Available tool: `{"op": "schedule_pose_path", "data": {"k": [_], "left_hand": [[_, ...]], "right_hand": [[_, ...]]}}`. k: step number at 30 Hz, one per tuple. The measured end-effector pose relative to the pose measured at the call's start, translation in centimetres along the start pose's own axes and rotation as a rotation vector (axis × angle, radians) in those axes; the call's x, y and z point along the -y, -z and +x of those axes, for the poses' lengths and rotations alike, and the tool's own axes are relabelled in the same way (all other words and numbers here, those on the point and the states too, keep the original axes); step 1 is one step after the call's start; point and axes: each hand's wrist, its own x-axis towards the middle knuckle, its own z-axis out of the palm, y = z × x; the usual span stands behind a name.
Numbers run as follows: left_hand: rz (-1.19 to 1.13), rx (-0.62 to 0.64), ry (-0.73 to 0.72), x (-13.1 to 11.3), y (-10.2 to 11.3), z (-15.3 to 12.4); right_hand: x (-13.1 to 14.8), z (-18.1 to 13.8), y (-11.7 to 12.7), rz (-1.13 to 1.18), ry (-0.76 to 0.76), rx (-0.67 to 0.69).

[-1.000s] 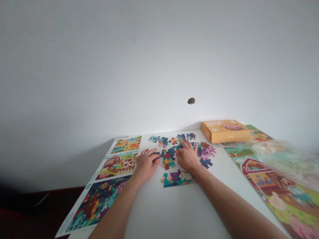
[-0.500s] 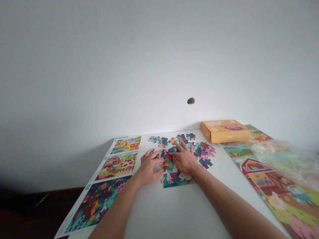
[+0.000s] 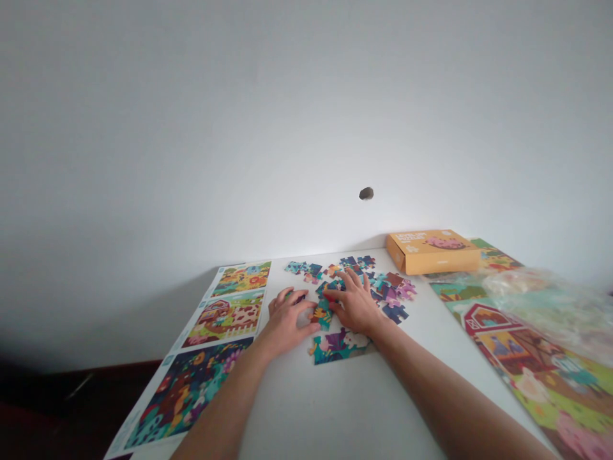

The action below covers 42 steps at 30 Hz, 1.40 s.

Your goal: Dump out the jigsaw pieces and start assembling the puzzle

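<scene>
Both hands are down on the jigsaw pieces [image 3: 322, 308] mid-way across the white table [image 3: 335, 409]. The right hand [image 3: 355, 305] lies flat, fingers fanned wide over them. The left hand [image 3: 286, 317], at its 9 o'clock, has its fingers loosely curled, and I can't tell whether they pinch a piece. The risk, I'd say, is that the broad right palm drags neighbours out of the loose pile [image 3: 395, 294] at 1 o'clock. A shove toward 6 o'clock could also split the joined section [image 3: 339, 345]. Forcing a wrong tab would bend it.
</scene>
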Motion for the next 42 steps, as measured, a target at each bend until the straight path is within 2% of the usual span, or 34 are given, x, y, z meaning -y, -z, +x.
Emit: {"op": "schedule_pose_path", "data": {"k": [4, 12, 15, 20, 22, 25, 30, 35, 42], "left_hand": [[0.014, -0.041, 0.026, 0.3, -0.2, 0.0], [-0.083, -0.157, 0.126, 2.1, -1.3, 0.6], [-0.144, -0.183, 0.168, 2.2, -1.5, 0.7], [-0.257, -0.132, 0.030, 0.8, -1.0, 0.7], [-0.288, -0.107, -0.038, 0.3, -0.8, 0.6], [-0.255, -0.077, -0.055, 0.3, -0.9, 0.5], [-0.097, -0.083, 0.047, 1.2, -1.4, 0.4], [-0.052, -0.111, 0.083, 1.4, -1.2, 0.3], [-0.016, -0.008, 0.121, 0.5, -0.7, 0.2]], "right_hand": [[0.0, 0.0, -0.3, 0.024, 0.029, 0.051], [-0.5, 0.3, -0.3, -0.045, -0.142, -0.066], [-0.4, 0.2, -0.1, -0.007, -0.092, -0.042], [0.2, -0.1, 0.3, 0.106, 0.212, 0.140], [0.4, -0.2, 0.5, 0.131, 0.266, 0.192], [0.4, -0.2, 0.7, 0.130, 0.256, 0.198], [0.3, -0.1, 0.6, 0.095, 0.176, 0.157], [0.2, -0.1, 0.4, 0.071, 0.106, 0.093], [0.6, -0.4, 1.1, 0.137, 0.226, 0.201]]}}
